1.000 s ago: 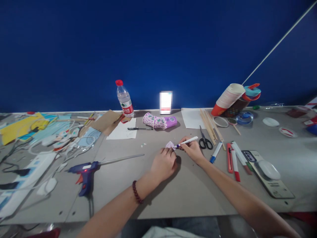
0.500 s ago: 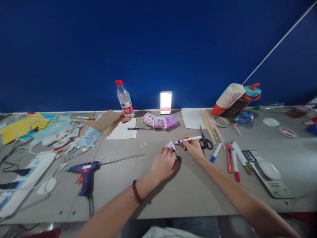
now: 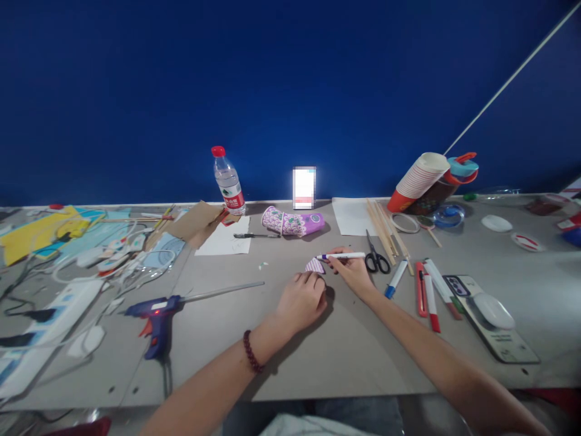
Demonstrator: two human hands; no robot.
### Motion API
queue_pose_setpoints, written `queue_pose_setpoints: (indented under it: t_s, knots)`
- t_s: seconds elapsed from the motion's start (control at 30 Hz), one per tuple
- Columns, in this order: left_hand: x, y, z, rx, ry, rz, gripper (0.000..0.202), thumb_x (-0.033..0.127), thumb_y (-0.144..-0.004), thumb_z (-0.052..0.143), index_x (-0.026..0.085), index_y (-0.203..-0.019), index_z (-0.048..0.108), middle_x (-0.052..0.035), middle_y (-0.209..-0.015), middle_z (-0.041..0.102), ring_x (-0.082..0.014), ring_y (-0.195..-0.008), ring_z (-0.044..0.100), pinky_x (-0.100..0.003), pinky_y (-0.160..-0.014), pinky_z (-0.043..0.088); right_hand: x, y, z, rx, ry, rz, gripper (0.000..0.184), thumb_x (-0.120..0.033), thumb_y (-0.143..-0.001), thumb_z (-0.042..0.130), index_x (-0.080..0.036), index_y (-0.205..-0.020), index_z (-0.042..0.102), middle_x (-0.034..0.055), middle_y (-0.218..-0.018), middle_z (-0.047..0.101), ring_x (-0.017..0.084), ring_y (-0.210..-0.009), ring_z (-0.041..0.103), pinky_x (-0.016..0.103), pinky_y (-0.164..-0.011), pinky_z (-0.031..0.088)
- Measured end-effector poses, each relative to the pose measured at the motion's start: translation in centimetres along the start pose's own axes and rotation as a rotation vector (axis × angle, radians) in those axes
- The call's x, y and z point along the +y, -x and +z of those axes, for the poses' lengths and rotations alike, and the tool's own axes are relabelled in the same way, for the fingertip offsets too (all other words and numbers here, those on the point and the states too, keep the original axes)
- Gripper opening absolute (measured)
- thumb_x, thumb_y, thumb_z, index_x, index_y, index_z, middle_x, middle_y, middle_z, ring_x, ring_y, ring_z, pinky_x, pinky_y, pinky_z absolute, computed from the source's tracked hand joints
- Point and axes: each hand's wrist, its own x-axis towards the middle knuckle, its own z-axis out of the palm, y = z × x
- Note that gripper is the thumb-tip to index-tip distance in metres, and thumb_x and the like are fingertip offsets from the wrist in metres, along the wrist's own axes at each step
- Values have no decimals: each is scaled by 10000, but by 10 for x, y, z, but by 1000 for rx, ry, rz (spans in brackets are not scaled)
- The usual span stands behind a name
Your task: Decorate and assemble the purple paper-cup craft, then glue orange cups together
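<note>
My right hand (image 3: 351, 271) grips a white marker (image 3: 347, 255), its purple tip at the far edge of a small white paper piece (image 3: 315, 265). Purple stripes run across that piece, which lies on the table. With curled fingers, my left hand (image 3: 303, 300) presses on its near side and covers part of it. Farther back, a purple-patterned paper-cup shape (image 3: 293, 223) lies on its side. Black scissors (image 3: 376, 257) rest just right of my right hand.
On the left are a glue gun (image 3: 157, 315) with its light on, a power strip (image 3: 49, 333) and cables. A water bottle (image 3: 229, 184) stands at the back. To the right are wooden sticks (image 3: 384, 227), stacked paper cups (image 3: 420, 181), several markers (image 3: 436, 281) and a phone (image 3: 503, 339).
The marker has shifted slightly left and away from me, from the paper's right side to its far edge. The striped piece is turned slightly and shows more. My left hand has barely moved.
</note>
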Motion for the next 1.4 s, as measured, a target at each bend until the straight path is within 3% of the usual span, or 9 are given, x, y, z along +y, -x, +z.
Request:
queue_pose_setpoints:
  t_s: [0.47, 0.9, 1.4]
  knots:
    - [1, 0, -5, -52, 3, -8, 109, 212, -828, 502, 148, -890, 565, -109, -942, 650, -254, -920, 602, -386, -773, 477, 6, -1, -2, -27, 170, -99, 235, -402, -804, 607, -173, -845, 641, 57, -750, 670, 190, -678, 624, 267, -545, 488]
    - [1, -1, -6, -75, 6, -22, 105, 214, -831, 503, 152, -892, 561, -107, -958, 647, -253, -930, 601, -385, -780, 478, -6, 0, -1, -20, 251, -127, 217, -377, -783, 594, -170, -817, 652, 46, -726, 674, 172, -611, 592, 277, -554, 465]
    - [1, -1, -7, -68, 25, -16, 101, 207, -828, 496, 158, -896, 552, -118, -960, 645, -255, -941, 601, -390, -780, 486, 2, 0, -2, -42, 120, -63, 184, -356, -783, 602, -174, -784, 627, 28, -683, 640, 157, -613, 587, 245, -530, 457]
